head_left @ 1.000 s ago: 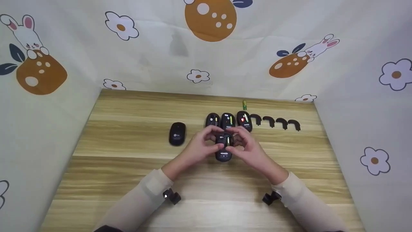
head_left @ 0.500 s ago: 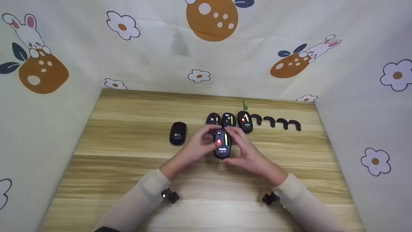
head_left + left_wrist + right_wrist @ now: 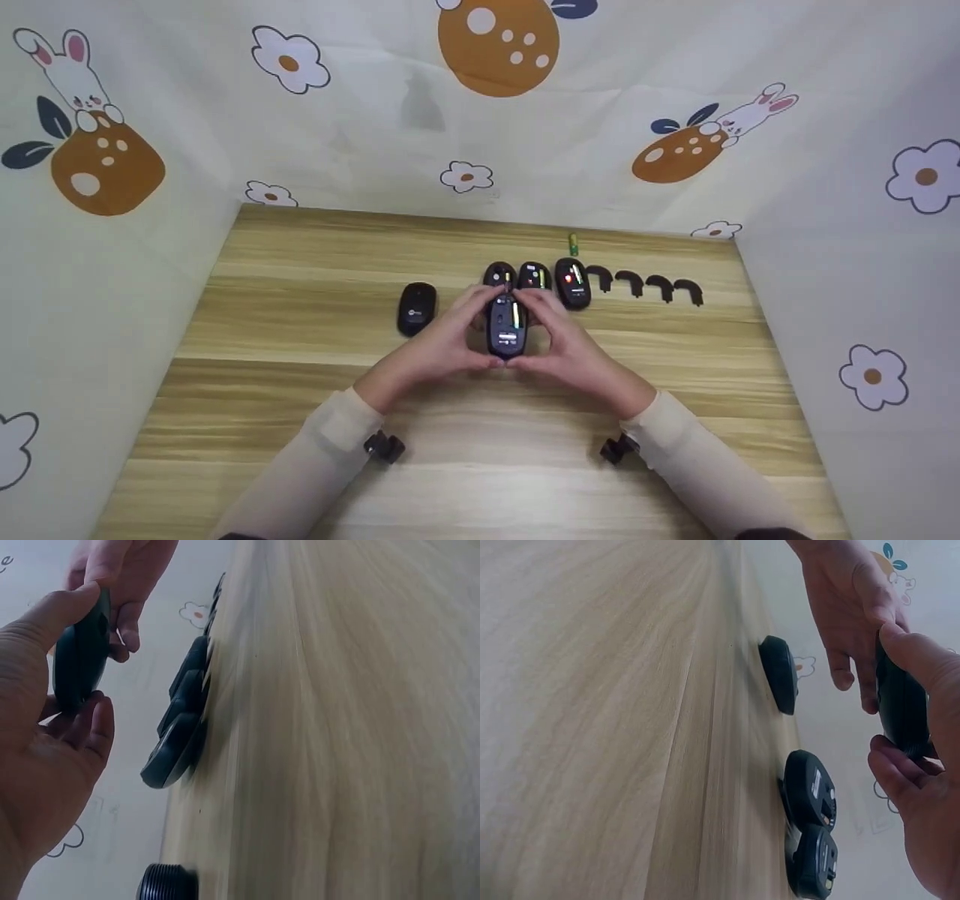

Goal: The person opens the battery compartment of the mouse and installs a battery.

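Both hands hold a black computer mouse (image 3: pixel 507 341) above the table with its underside up. A green and yellow battery (image 3: pixel 517 315) lies in its uncovered slot. My left hand (image 3: pixel 448 341) grips the mouse from the left, and my right hand (image 3: pixel 561 337) from the right. Both thumbs meet at the mouse's near end, while fingertips touch its far end. In the left wrist view, the raised mouse (image 3: pixel 81 656) stands edge-on between thumb and fingers of the left hand (image 3: pixel 45 742). The right wrist view shows the right hand (image 3: pixel 930 765) curled round it likewise.
Behind the hands three upturned mice lie in a row, the rightmost mouse (image 3: pixel 573 283) glowing red. Beyond it lies a loose battery (image 3: pixel 574 244). Several curved black covers (image 3: pixel 630 283) line up at right. Another mouse (image 3: pixel 417 309) sits upright at left. Patterned cloth (image 3: pixel 360 120) walls the table.
The mouse has shifted slightly left and away in the hands. Both thumbs have moved from its underside to its near end. A red light seen on it half a second ago no longer shows.
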{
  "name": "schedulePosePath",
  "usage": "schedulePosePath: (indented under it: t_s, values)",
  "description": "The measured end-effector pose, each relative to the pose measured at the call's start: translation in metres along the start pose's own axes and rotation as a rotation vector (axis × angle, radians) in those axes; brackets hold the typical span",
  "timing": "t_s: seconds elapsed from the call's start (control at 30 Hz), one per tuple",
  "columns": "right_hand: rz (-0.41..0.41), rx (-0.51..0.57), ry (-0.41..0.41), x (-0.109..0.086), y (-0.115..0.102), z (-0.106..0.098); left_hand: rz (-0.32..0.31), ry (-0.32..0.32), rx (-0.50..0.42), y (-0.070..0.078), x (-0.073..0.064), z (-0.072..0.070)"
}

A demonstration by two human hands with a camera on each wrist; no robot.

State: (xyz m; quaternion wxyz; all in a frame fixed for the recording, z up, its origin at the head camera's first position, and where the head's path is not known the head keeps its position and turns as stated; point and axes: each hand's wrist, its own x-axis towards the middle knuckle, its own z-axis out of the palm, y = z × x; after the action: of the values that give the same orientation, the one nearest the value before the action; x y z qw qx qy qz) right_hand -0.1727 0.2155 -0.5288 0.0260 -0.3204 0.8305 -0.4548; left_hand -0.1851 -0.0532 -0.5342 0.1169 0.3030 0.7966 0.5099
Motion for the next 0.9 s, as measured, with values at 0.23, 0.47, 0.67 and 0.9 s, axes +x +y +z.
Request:
schedulePosePath:
  t_s: [0.23, 0.47, 0.67, 0.9]
  values:
    - [-0.011, -0.069, -0.031, 0.019, 0.002, 0.004, 0.031, 0.041, 0.113, -0.006, 0.002, -0.015]
    - [-0.022, -0.099, -0.067, 0.04, 0.006, 0.005, 0.031, 0.063, 0.194, -0.016, 0.006, -0.032]
    - [0.037, -0.169, -0.067, 0.057, 0.01, 0.01, -0.031, 0.07, 0.196, -0.025, 0.007, -0.045]
    - [0.057, -0.222, -0.064, 0.075, 0.019, 0.016, -0.061, 0.073, 0.217, -0.037, 0.011, -0.055]
